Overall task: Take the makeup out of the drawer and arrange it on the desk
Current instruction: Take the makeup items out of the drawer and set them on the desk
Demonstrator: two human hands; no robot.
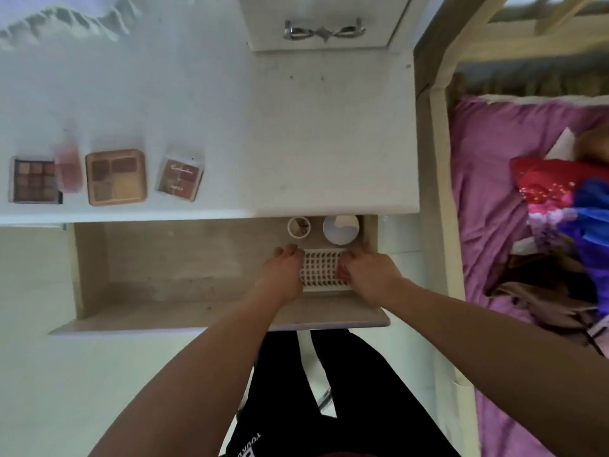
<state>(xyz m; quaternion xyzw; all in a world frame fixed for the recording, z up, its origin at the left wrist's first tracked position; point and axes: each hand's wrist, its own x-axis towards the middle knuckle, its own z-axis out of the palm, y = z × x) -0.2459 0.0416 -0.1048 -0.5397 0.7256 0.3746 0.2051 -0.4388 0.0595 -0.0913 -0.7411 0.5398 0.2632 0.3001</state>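
Left hand: my left hand (284,269) reaches into the open drawer (138,275), fingers curled against the left edge of the white lash tray (322,268).
Right hand: my right hand (370,270) closes on the tray's right edge.
Tray: between both hands, near the drawer's right end, in front of two small round pots (340,228).
Desk: three palettes (116,177) lined up on the desk (313,133).

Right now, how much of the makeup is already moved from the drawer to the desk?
Done: four items lie in a row on the desk, including a nine-pan eyeshadow palette and a four-pan palette. In hand: left hand and right hand grip the false-eyelash tray. Left: two small round jars in the drawer.
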